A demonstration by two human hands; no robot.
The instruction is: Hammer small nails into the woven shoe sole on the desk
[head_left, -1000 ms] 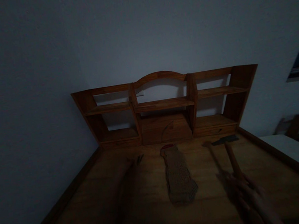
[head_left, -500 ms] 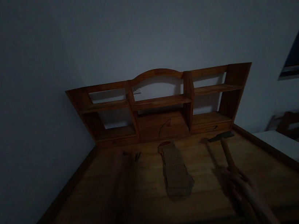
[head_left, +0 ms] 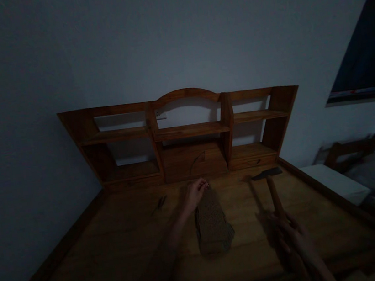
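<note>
A long, brown, rough-faced slab (head_left: 211,225) lies in the middle of the wooden desk; I cannot tell its material in the dim light. My left hand (head_left: 195,195) is at its far end, thumb and fingers pinched together over it. Whatever sits between those fingertips is too small and dark to name. My right hand (head_left: 291,233) is wrapped round the wooden handle of a hammer (head_left: 274,193), held to the right of the slab with its dark head pointing away from me. A few thin dark pieces, perhaps nails (head_left: 161,202), lie left of the slab.
A wooden shelf unit (head_left: 191,131) with open compartments and small drawers stands along the desk's back. Raised edges (head_left: 318,188) border the desk's sides. Beyond the right edge are a white surface (head_left: 333,181) and a wooden chair (head_left: 351,149).
My left hand has moved right, from near the thin dark pieces to the slab's far end, covering the red patch there. The right hand still holds the hammer. The view has turned slightly right.
</note>
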